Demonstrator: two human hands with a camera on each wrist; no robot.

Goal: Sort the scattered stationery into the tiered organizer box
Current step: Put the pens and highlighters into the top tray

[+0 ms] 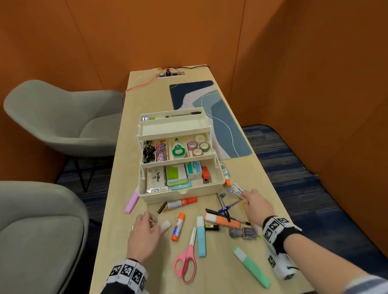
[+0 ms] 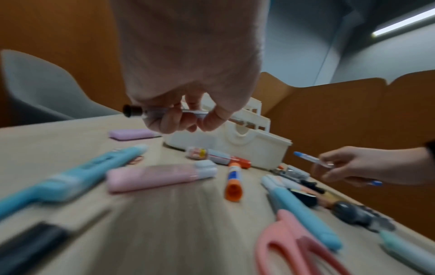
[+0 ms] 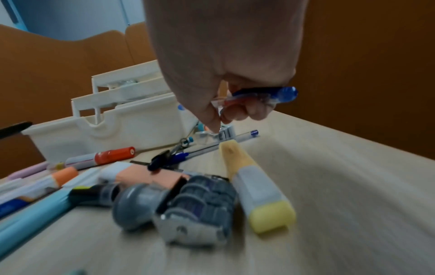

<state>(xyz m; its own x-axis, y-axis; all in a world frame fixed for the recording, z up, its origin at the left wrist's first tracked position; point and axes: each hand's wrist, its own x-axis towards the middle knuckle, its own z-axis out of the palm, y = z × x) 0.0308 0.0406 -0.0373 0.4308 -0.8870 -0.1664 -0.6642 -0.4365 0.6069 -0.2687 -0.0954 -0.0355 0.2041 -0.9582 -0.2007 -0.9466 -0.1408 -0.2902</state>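
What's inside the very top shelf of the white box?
A black pen lies along the back of the organizer box's top tier, with something small in its left corner. The front tray looks bare. Too blurry to name the small thing.

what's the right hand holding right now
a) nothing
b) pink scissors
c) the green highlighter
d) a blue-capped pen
d: the right hand pinches a clear blue-capped pen above the table; the pink scissors and green highlighter lie untouched.
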